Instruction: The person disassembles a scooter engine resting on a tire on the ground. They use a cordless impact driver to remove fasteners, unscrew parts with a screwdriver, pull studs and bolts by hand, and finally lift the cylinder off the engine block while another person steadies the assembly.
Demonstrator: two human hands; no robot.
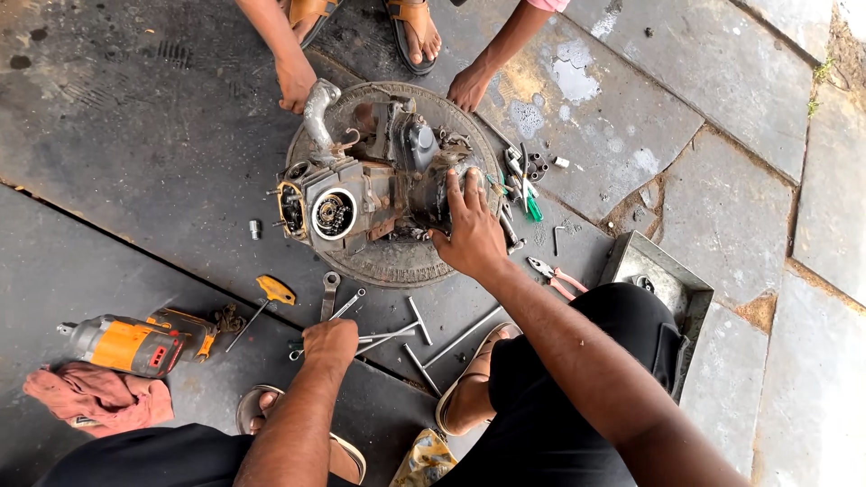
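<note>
A greasy motorcycle engine (361,194) lies on a round metal plate (397,261) on the stone floor. My right hand (469,230) rests flat on the engine's right side, fingers spread over the casing. My left hand (329,343) is closed around the handle of a metal tool among the wrenches (379,335) lying in front of me. Across the engine, another person's hands (296,83) (469,87) touch the plate's far rim, one next to the bent exhaust pipe (317,113).
An orange power tool (135,344) and a pink rag (99,397) lie at the left. A yellow-handled screwdriver (266,298), pliers (555,275), sockets and bolts (532,167) are scattered around. A metal tray (663,280) sits by my right knee. Sandalled feet (410,27) stand opposite.
</note>
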